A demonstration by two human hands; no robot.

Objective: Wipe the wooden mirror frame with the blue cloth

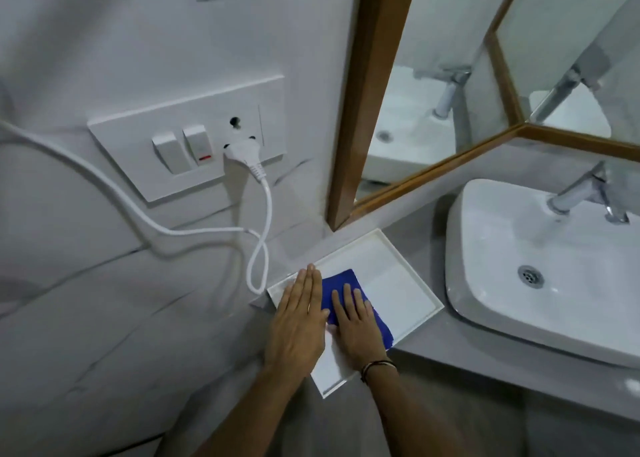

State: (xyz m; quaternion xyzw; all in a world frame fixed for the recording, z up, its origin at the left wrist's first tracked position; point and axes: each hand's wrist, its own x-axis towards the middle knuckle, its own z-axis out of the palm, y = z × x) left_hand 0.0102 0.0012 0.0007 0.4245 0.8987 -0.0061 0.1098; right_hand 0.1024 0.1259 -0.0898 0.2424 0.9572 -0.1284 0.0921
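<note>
left hand (298, 312): lay flat, fingers together, holding nothing, on the tray's left edge just beside the cloth.
right hand (354, 321): lay flat with fingers spread, pressing on the blue cloth (341, 285), not gripping it.
cloth: sat in the white tray (398, 285) on the counter, under the right palm.
mirror frame (372, 92): stood at about 1 o'clock from the hands, well apart, long axis running up the wall.
nearer hand: the right, judged best placed to lift the cloth.
</note>
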